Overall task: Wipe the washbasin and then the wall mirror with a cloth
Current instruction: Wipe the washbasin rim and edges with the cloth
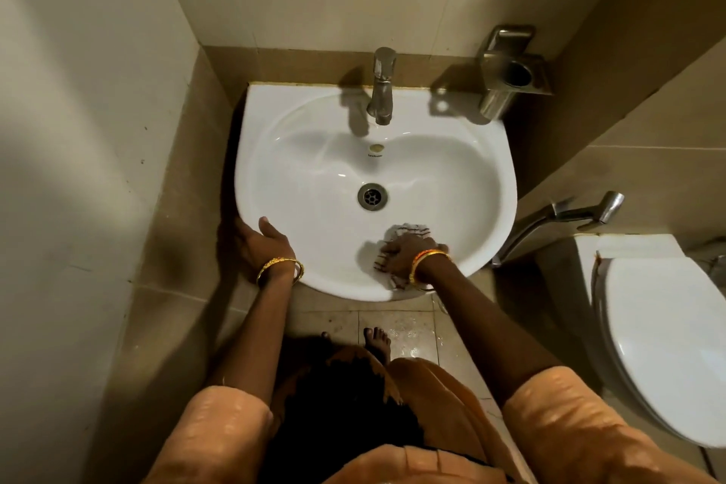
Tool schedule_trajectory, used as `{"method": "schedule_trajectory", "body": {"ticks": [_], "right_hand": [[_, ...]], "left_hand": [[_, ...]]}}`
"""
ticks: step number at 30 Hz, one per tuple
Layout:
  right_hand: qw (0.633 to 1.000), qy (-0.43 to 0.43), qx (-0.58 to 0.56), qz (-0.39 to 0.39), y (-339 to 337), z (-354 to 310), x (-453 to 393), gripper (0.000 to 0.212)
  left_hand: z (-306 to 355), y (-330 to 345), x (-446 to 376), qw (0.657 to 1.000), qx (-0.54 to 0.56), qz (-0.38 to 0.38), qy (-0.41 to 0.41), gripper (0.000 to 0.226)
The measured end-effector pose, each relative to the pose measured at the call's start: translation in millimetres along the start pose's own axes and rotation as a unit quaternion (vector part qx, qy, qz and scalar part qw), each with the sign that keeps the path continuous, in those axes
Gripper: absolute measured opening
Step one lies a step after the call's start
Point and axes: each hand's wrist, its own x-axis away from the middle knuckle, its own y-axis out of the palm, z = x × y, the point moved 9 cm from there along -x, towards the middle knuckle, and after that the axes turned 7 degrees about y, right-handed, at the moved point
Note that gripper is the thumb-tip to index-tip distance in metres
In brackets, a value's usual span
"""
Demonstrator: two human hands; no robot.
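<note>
A white washbasin point(283, 122) hangs on the tiled wall, with a round metal drain point(372, 196) in its bowl. My right hand point(404, 251) presses a white cloth with dark checks point(408, 229) flat against the near right slope of the bowl. The cloth shows above and below my fingers. My left hand point(261, 244) grips the basin's near left rim, thumb on top. Both wrists carry gold bangles. The wall mirror is out of view.
A steel tap point(382, 90) stands at the basin's back edge. A steel holder point(510, 71) is fixed to the wall at the back right. A hand spray point(565, 216) and a white toilet point(668, 334) stand on the right. A wall closes the left side.
</note>
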Motion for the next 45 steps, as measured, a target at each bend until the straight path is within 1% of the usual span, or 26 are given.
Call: {"method": "schedule_trajectory", "body": {"ticks": [1,3,5,6,8,12,14,16,17,18,21,22,23,24,27,28,30,32,33,35,37,41,43,45], "right_hand": [[0.999,0.025,0.035,0.029,-11.0,22.7,-4.2,0.046],[0.985,0.067,0.104,0.121,-44.9,61.1,-9.6,0.049],[0.967,0.088,0.129,0.200,-70.2,77.9,-6.6,0.047],[0.963,0.088,0.134,0.218,-75.0,77.0,-5.8,0.046],[0.965,0.078,0.139,0.209,-71.3,67.0,-2.1,0.046],[0.991,0.004,0.068,0.117,-38.3,45.8,7.2,0.054],[0.994,-0.020,0.049,0.094,-39.5,50.0,2.2,0.062],[0.994,-0.013,0.059,0.087,-47.9,64.2,-10.6,0.065],[0.993,-0.005,0.070,0.099,-56.4,72.4,-17.4,0.064],[0.988,0.001,0.081,0.128,-69.0,79.8,-23.8,0.062],[0.959,-0.007,0.106,0.264,-113.0,87.2,-27.6,0.063],[0.950,-0.014,0.115,0.289,-120.5,86.2,-24.8,0.064],[0.948,-0.018,0.122,0.293,-122.1,85.3,-22.8,0.066],[0.952,-0.019,0.126,0.277,-118.5,84.5,-20.6,0.067],[0.978,-0.032,0.104,0.179,-84.1,87.5,-13.5,0.067],[0.982,-0.043,0.091,0.161,-76.8,88.1,-11.0,0.066],[0.984,-0.049,0.074,0.158,-78.2,90.1,-15.7,0.060],[0.979,-0.032,0.085,0.181,-93.7,93.9,-31.4,0.054],[0.973,-0.022,0.095,0.207,-105.5,95.0,-38.7,0.054],[0.954,-0.022,0.114,0.277,-132.4,91.5,-47.8,0.059],[0.936,-0.042,0.139,0.320,-148.5,80.8,-54.0,0.065],[0.918,-0.050,0.138,0.369,-160.6,61.2,-60.5,0.070],[0.918,-0.058,0.117,0.376,-165.5,49.2,-64.2,0.070],[0.917,-0.086,0.097,0.377,-167.2,31.8,-67.9,0.068]], "left_hand": [[-1.8,0.0,2.1,1.000,-0.009,-0.002,-0.002,0.051],[-2.3,0.5,3.0,1.000,-0.028,0.001,-0.003,0.051],[1.1,-2.4,3.4,0.998,-0.051,0.019,0.011,0.050],[2.8,-2.8,3.5,0.998,-0.058,0.027,0.016,0.049],[4.1,-2.1,3.6,0.997,-0.068,0.037,0.009,0.049],[1.4,6.9,-1.6,0.994,-0.102,0.036,0.008,0.050],[-1.9,10.9,-3.7,0.992,-0.123,0.034,-0.003,0.051],[-2.9,12.2,-4.0,0.991,-0.130,0.036,-0.004,0.050],[-3.9,12.8,-4.1,0.991,-0.129,0.037,-0.003,0.050],[-4.3,13.2,-4.8,0.991,-0.127,0.037,-0.001,0.050],[-2.3,14.0,-5.3,0.993,-0.118,0.030,-0.001,0.051],[-1.7,14.8,-5.3,0.992,-0.121,0.027,-0.002,0.051],[-0.9,14.6,-4.2,0.992,-0.124,0.027,-0.005,0.051],[-2.0,14.6,-4.4,0.991,-0.130,0.027,-0.007,0.051],[-6.8,18.4,-4.9,0.987,-0.158,0.020,-0.014,0.052],[-8.7,19.7,-5.8,0.986,-0.165,0.017,-0.020,0.052],[-10.6,21.1,-7.2,0.984,-0.176,0.019,-0.029,0.054],[-7.8,21.8,-5.8,0.982,-0.184,0.022,-0.028,0.054],[-4.8,21.0,-4.1,0.983,-0.181,0.025,-0.024,0.053],[-0.9,18.8,-0.5,0.986,-0.164,0.029,-0.016,0.053],[2.2,16.8,1.8,0.988,-0.152,0.035,-0.005,0.053],[-4.0,19.4,-0.3,0.989,-0.146,0.035,-0.002,0.053],[-5.5,19.9,-1.4,0.988,-0.147,0.037,-0.004,0.053],[-3.7,19.7,-1.1,0.987,-0.155,0.040,-0.001,0.053]]}}
